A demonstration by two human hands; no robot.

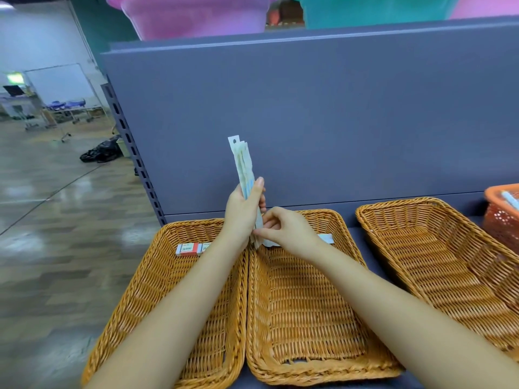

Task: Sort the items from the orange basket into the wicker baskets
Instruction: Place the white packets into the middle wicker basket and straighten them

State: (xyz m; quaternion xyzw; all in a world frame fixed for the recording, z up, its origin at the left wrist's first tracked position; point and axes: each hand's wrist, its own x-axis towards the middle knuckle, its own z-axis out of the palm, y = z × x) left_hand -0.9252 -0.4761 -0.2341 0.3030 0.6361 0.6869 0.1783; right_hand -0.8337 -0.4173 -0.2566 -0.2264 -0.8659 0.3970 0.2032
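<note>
Woven wicker, three rectangular baskets in a row on a grey-blue shelf (351, 231) that has an upright panel of the same colour behind it. Left basket (157, 290) and middle basket (303, 318) touch along their long sides; right basket (438, 265) stands slightly apart.

Left hand (241, 209): raised over the seam between left and middle baskets, fingers and thumb curled round a bundle of flat packets (243, 167), held upright, white hang tabs at top, pale blue showing near the fingers. Right hand (283, 227): just beside the left, thumb and forefinger pinching the lower end of the same bundle. Which packet it has, cannot tell.

Left basket: small red-and-white boxes (188, 249) lying at its far end, partly hidden by the left forearm. Middle basket: a white flat piece (325, 238) shows at the far end behind the right wrist; identity unclear.

Orange basket (502, 220): plastic mesh, at the far right edge of the shelf, just beyond the right wicker basket, cut off by the frame. A pale blue-white item (509, 199) lies in it.

Above the panel: pink tub (193, 15) and teal tub (373, 9). Left: glossy floor, black bag (101, 153) near the shelf upright.
</note>
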